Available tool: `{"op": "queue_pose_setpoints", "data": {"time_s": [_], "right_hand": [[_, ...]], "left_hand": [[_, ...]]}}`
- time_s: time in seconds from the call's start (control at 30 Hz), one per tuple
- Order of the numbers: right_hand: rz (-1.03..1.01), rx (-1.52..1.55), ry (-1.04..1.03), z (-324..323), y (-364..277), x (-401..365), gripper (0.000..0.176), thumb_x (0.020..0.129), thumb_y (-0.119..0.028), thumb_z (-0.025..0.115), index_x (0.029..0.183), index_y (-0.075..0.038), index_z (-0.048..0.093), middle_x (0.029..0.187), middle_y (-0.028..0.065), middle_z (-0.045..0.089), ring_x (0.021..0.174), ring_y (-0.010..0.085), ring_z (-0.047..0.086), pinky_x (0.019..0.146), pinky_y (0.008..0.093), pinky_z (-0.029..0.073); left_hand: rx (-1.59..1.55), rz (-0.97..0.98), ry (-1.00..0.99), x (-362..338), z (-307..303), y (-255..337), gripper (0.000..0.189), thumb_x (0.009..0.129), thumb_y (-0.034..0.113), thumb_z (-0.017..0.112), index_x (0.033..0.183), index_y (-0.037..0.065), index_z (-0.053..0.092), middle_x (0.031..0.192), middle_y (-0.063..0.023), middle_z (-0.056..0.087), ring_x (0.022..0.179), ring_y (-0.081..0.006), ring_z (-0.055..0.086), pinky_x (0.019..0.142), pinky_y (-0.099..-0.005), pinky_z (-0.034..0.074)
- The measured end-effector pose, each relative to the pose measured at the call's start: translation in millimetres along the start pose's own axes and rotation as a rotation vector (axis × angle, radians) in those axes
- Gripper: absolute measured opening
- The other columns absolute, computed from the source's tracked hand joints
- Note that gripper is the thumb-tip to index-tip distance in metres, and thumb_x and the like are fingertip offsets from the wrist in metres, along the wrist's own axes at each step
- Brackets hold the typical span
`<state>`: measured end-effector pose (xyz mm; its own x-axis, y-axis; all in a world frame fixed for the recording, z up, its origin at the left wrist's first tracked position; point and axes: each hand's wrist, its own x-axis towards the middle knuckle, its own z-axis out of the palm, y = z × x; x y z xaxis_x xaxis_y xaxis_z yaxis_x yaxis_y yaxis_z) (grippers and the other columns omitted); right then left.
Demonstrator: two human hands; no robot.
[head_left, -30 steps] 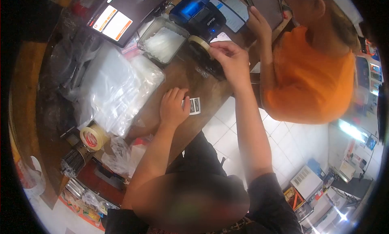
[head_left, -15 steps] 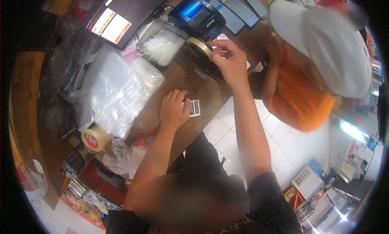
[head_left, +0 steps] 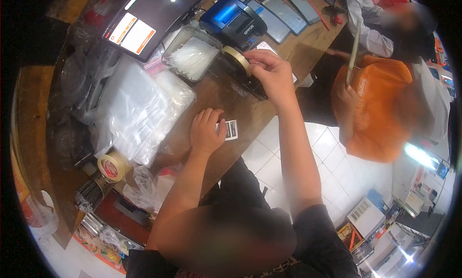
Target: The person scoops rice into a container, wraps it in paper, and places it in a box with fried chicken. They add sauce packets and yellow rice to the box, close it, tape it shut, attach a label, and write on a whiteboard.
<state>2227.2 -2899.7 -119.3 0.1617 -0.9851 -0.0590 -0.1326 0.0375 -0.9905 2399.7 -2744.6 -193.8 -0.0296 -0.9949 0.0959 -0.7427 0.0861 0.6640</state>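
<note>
My right hand [head_left: 273,78] is at the roll of tape [head_left: 234,53] in a black tape dispenser [head_left: 228,72]. Its thumb and index finger are closed at the roll's near edge, pinching the tape. Flat on the wooden table, my left hand [head_left: 208,132] lies with its fingers stretched out and holds nothing. Beside its thumb is a small white printed label [head_left: 232,130], partly covered by that hand.
A blue and black printer [head_left: 233,20] and several phones [head_left: 284,16] stand at the back. Left are a tub of white strips [head_left: 195,56], clear plastic bags [head_left: 134,105], a spare tape roll [head_left: 113,166] and a screen [head_left: 139,25]. A person in orange [head_left: 380,105] stands at right.
The person in orange has moved right, away from the table edge, uncovering another person behind. My right hand has shifted very slightly at the tape; my left hand has stayed put.
</note>
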Motion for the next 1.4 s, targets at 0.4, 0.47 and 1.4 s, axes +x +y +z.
{"op": "queue_pose_setpoints", "data": {"time_s": [0.4, 0.47, 1.4], "right_hand": [[0.114, -0.057, 0.023, 5.7, -0.8, 4.5, 0.021, 0.082, -0.010, 0.070, 0.100, 0.000, 0.074, 0.090, 0.0030, 0.066, 0.081, 0.0092, 0.058, 0.072, 0.0246, 0.045], [0.090, -0.034, 0.004, 3.4, -0.7, 4.2, 0.021, 0.081, -0.008, 0.069, 0.100, 0.000, 0.074, 0.093, 0.0036, 0.066, 0.079, 0.0094, 0.057, 0.072, 0.0250, 0.046], [-0.007, 0.014, -0.117, -1.9, 17.4, 4.0, 0.040, 0.078, 0.001, 0.062, 0.115, -0.007, 0.073, 0.094, 0.0007, 0.066, 0.074, 0.0060, 0.050, 0.069, 0.0216, 0.043]], "left_hand": [[0.012, 0.012, -0.002, 0.9, -0.6, 0.3, 0.024, 0.082, 0.014, 0.062, 0.104, 0.004, 0.062, 0.093, -0.0161, 0.059, 0.089, -0.0375, 0.058, 0.080, -0.0469, 0.046], [0.008, 0.006, -0.002, 0.4, -0.9, 0.0, 0.024, 0.082, 0.014, 0.062, 0.104, 0.004, 0.062, 0.093, -0.0160, 0.059, 0.089, -0.0376, 0.058, 0.080, -0.0467, 0.046], [0.002, -0.020, -0.006, 0.6, -1.8, 1.4, 0.024, 0.082, 0.015, 0.062, 0.103, 0.004, 0.062, 0.092, -0.0163, 0.059, 0.087, -0.0369, 0.059, 0.079, -0.0460, 0.047]]}}
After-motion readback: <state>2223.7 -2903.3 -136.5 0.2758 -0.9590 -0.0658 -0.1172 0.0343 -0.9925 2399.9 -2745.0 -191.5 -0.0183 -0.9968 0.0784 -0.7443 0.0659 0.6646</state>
